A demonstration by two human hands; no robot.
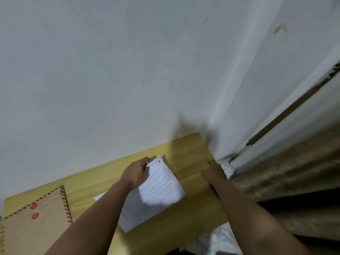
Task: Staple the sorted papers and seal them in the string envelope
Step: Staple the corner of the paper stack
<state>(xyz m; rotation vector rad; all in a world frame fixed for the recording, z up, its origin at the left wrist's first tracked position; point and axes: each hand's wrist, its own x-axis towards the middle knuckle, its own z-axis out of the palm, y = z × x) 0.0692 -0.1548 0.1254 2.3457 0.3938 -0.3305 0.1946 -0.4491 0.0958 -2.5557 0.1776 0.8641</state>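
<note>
A stack of white printed papers (158, 186) lies on the wooden table (191, 157), its top sheet marked "1" at the far corner. My left hand (137, 172) pinches the far left corner of the stack. My right hand (214, 173) rests at the table's right edge, fingers curled; a purple object (214, 190), only partly visible, shows under my right wrist. The brown string envelope (35, 223), with red buttons and a striped border, lies at the table's left end, apart from both hands.
A pale wall stands directly behind the table. A white door frame and a brown curtain (294, 172) are on the right. Marbled floor (219, 240) shows past the table's right and near edges.
</note>
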